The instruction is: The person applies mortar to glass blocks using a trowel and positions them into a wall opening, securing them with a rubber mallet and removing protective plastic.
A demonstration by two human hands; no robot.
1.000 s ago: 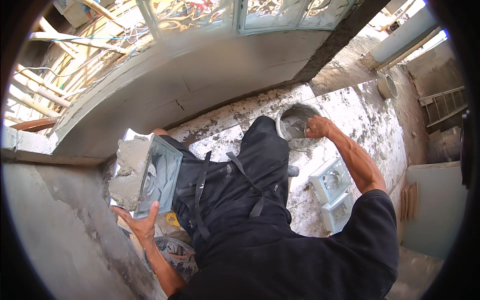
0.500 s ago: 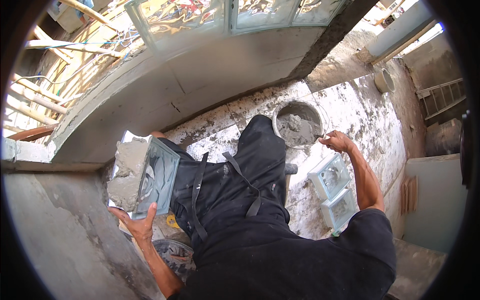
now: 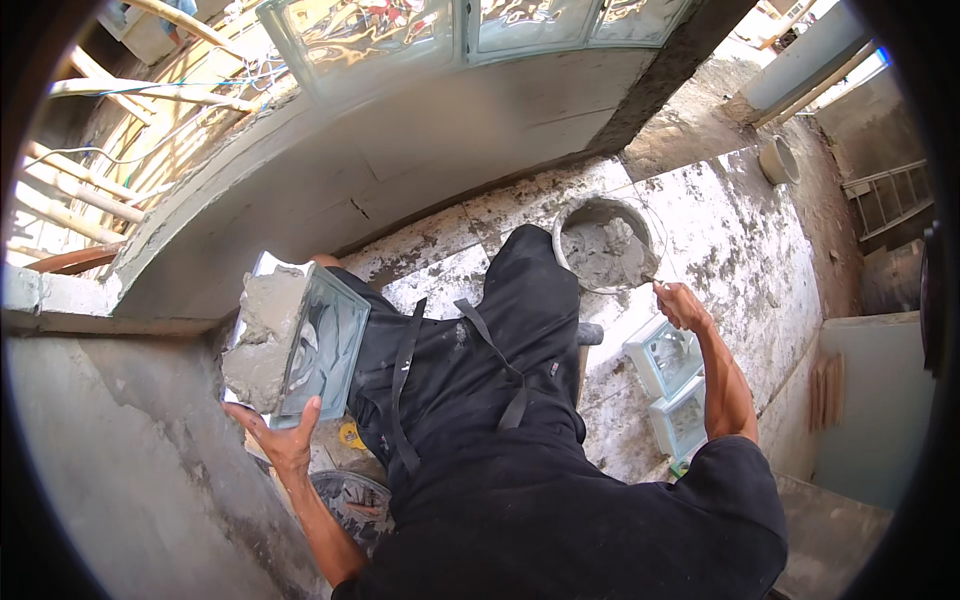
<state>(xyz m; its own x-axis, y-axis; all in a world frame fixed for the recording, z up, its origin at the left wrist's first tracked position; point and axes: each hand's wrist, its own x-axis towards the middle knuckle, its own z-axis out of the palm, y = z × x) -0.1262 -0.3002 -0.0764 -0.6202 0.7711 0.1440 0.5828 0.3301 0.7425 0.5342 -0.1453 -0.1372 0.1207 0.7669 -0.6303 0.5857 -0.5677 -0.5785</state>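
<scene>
At the left, my left hand (image 3: pixel 285 440) grips the lower end of a clear glass block (image 3: pixel 325 350). Grey mortar (image 3: pixel 262 340) lies thick along the block's upturned edge. My right hand (image 3: pixel 682 305) is closed around the handle of a trowel at the rim of a bucket (image 3: pixel 572 268). The trowel's blade is hidden by a lump of wet mortar (image 3: pixel 622 250) inside the bucket. Below that hand, two more glass blocks (image 3: pixel 665 355) lie side by side on the stained white floor.
Before me runs a low curved wall (image 3: pixel 420 150) topped with set glass blocks (image 3: pixel 370 45). Beside my left forearm sits a dark round tub (image 3: pixel 350 500), near a yellow round object (image 3: pixel 350 435). A small pail (image 3: pixel 778 162) stands far right. Bamboo poles (image 3: pixel 85 190) lie beyond the wall.
The mortar lump in the bucket has shifted toward the right side, near my right hand. My left hand still holds the coated glass block, almost unmoved. The whole view has shifted slightly.
</scene>
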